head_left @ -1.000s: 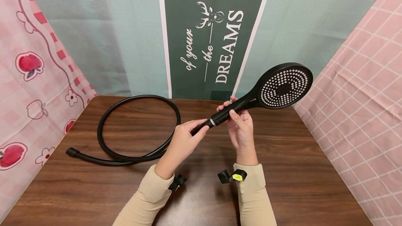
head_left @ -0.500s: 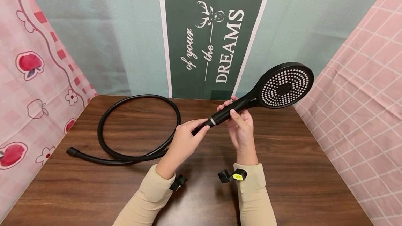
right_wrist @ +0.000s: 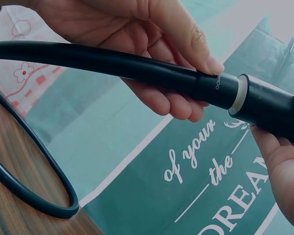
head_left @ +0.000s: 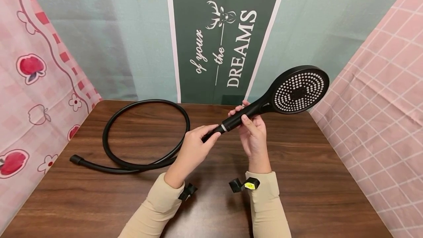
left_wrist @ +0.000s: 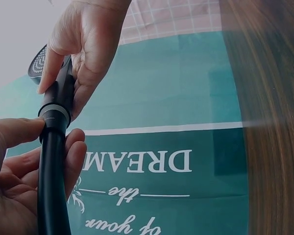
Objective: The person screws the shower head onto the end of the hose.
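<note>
Showerhead (head_left: 299, 93) gripped by right fingers (head_left: 248, 123), hose collar (right_wrist: 224, 94) pinched by left fingers (head_left: 212, 140); only wrist views show its lettering (right_wrist: 218, 83).

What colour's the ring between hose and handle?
The ring is whitish, clearest in the right wrist view.

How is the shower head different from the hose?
Shape: the shower head has a broad round face with pale dots; the hose is a long, thin tube.
Pose: the shower head is held in the air, slanting, by the right hand; most of the hose lies looped on the table, its other end held by the left hand.
Both are black, and they meet at a pale ring.
</note>
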Available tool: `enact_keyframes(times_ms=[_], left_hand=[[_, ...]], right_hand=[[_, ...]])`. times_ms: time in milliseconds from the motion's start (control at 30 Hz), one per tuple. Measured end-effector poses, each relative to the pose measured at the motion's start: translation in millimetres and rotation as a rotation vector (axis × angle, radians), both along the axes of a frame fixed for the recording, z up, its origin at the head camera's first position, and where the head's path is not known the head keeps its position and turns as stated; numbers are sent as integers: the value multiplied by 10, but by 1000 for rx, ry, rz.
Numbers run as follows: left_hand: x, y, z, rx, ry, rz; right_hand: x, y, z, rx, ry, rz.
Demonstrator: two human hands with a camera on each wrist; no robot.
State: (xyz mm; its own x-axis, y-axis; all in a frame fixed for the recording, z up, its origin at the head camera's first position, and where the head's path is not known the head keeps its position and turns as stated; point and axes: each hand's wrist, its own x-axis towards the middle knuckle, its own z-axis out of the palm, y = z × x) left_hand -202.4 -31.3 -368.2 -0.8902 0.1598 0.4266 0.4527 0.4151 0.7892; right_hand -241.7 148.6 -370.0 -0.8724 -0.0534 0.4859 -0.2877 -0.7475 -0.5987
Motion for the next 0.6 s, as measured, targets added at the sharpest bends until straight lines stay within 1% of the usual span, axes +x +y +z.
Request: enact_keyframes(times_ms=[100, 300, 400, 500, 600], left_hand=[[2, -10, -4, 8, -15, -9], [-10, -43, 20, 25, -98, -34], [-17, -49, 24, 24, -121, -44], [-14, -41, 25, 20, -124, -49], [-8, -30, 33, 12, -108, -50]], right_hand=[[7, -3, 4, -1, -4, 2], [-7, -4, 15, 3, 3, -1], [-6, -4, 19, 7, 7, 1], [4, -3, 21, 9, 8, 1], [9, 1, 22, 5, 8, -1]])
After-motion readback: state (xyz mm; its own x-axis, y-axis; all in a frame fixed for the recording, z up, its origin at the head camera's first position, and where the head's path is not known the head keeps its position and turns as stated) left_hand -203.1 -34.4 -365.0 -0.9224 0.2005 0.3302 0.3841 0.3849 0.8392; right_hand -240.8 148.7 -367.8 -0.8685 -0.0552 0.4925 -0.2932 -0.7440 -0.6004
